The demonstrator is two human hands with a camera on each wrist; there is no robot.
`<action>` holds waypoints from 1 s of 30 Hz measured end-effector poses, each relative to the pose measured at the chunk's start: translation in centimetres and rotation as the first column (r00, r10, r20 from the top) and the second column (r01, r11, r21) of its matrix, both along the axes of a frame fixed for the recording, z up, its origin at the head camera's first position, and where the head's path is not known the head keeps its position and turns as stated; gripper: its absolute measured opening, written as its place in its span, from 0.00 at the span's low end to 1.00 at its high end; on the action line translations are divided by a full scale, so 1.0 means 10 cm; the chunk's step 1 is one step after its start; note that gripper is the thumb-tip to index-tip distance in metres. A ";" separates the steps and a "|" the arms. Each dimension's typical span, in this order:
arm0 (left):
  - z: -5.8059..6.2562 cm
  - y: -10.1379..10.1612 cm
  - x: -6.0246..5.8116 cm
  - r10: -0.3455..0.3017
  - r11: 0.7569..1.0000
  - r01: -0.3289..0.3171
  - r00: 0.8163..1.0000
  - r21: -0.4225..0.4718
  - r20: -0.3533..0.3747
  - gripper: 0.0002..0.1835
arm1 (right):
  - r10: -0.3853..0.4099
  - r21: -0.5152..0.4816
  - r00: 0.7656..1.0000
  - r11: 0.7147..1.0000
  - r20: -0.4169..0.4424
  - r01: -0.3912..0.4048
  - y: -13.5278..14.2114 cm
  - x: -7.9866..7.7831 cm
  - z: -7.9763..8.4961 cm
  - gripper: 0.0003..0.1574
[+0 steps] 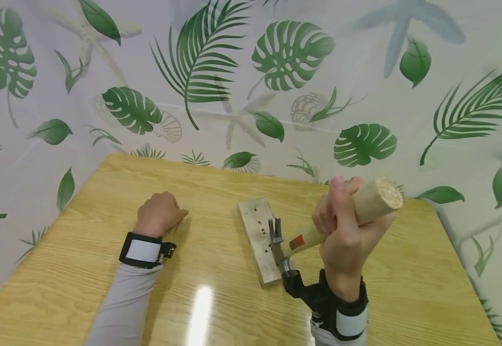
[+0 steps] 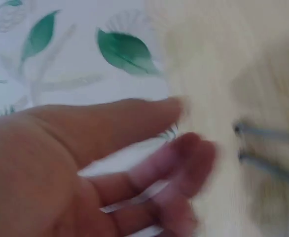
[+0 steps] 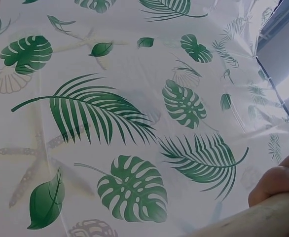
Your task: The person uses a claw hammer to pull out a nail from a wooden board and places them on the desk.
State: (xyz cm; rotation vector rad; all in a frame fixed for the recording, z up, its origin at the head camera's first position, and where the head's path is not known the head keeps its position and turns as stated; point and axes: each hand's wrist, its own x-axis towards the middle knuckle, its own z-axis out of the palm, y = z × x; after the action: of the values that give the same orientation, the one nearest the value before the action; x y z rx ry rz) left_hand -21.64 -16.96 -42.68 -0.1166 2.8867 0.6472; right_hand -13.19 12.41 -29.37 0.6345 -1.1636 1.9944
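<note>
— What lies right of the left hand (image 1: 159,214)?
— The wooden block (image 1: 257,245), its long axis slanting from far left to near right. Farther right, the right hand (image 1: 347,235) grips the hammer (image 1: 302,240); this hand's tool is the nearer one, overlapping the block's right edge.
— And the left?
— Only the left wrist view shows its fingers (image 2: 196,160) loosely bent, I see nothing held.

Leafy green print splashes across the white backdrop (image 1: 363,91) up top!
Below, yellow grain streaks the table (image 1: 104,206); mid-frame, dark dots pepper the pale block (image 1: 254,238); right of centre, a cream-and-grey hammer (image 1: 309,236).
</note>
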 end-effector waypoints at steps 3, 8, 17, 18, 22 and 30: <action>-0.01 0.14 -0.03 -0.101 0.991 0.111 0.986 0.072 -0.134 0.13 | 0.000 -0.039 0.998 0.999 -0.060 -0.003 -0.06 -0.01 -0.01 0.23; -0.10 0.51 -0.05 -0.319 0.924 0.355 0.921 0.141 -0.224 0.18 | 0.004 -0.026 0.992 1.000 -0.126 -0.007 -0.14 -0.06 -0.08 0.21; -0.22 0.82 -0.04 -0.487 0.849 0.515 0.849 0.119 -0.204 0.21 | 0.067 0.050 0.994 0.997 -0.086 -0.063 -0.19 -0.29 -0.17 0.23; -0.23 0.82 -0.04 -0.484 0.851 0.511 0.853 0.122 -0.195 0.20 | 0.077 0.060 0.995 0.996 -0.061 -0.073 -0.20 -0.34 -0.18 0.22; -0.25 0.82 -0.04 -0.481 0.845 0.508 0.858 0.167 -0.178 0.20 | 0.071 0.171 0.994 0.982 0.081 -0.084 -0.26 -0.57 -0.19 0.21; -0.24 0.80 0.02 -0.455 0.844 0.479 0.878 0.242 -0.151 0.22 | -0.016 0.332 0.935 0.937 0.355 -0.110 -0.35 -1.20 -0.17 0.27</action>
State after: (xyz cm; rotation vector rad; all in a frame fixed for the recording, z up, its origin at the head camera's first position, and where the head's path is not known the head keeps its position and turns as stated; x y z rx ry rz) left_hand -21.48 -8.92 -45.09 0.6515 2.7015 0.9502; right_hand -25.20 8.96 -31.09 0.4869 -1.7615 2.0129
